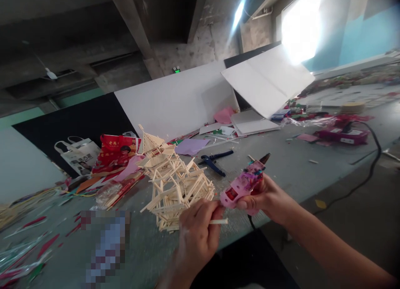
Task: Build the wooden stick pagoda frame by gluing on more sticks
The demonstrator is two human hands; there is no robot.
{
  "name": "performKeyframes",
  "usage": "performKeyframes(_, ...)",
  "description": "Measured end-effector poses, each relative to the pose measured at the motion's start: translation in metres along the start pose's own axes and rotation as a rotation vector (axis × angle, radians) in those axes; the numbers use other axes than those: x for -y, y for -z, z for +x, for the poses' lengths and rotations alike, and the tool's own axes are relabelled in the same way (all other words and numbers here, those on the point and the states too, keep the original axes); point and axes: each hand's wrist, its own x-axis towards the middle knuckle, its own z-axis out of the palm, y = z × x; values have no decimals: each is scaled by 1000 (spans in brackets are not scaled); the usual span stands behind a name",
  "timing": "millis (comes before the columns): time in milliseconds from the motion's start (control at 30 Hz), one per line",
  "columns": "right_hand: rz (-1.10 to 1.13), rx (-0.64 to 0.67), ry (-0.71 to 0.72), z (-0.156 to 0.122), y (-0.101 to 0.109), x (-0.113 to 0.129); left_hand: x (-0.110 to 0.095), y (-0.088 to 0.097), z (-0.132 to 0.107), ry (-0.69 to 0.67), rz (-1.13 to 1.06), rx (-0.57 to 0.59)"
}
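Observation:
A tower model built of pale wooden sticks (173, 176) stands on the grey table (281, 164), leaning slightly. My left hand (196, 232) is closed in a pinch on a short wooden stick (218, 221), just in front of the model's base. My right hand (265, 197) grips a pink hot glue gun (243, 182), its dark nozzle pointing up and away to the right. The gun's black cable drops off the table edge below my right hand.
Blue-handled pliers (215, 159) lie behind the model. Red printed packets (115, 153), a tote bag (78, 153) and coloured paper scraps fill the left. White foam boards (187, 97) lean at the back. A purple box (343, 134) with a black cord sits far right.

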Motion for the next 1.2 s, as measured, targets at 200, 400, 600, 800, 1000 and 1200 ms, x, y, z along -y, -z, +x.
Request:
performKeyframes(200, -20, 42, -8, -3, 0, -2, -3, -6, 3, 495, -582, 75)
performKeyframes(400, -13, 75, -19, 0, -2, 1, 7, -8, 10, 852, -1013, 206)
performKeyframes(600, 8, 47, -31, 2, -6, 2, 10, -3, -3, 361, -266, 68)
performKeyframes(800, -59, 53, -30, -2, -2, 0, 13, -3, -11, 217, -131, 36)
performKeyframes(1000, -178, -2, -32, -7, -7, -1, 24, -8, -5, 607, -621, 112)
performKeyframes(1200, -343, 53, -66, -5, -8, 7, 28, -9, -8, 529, -450, 84)
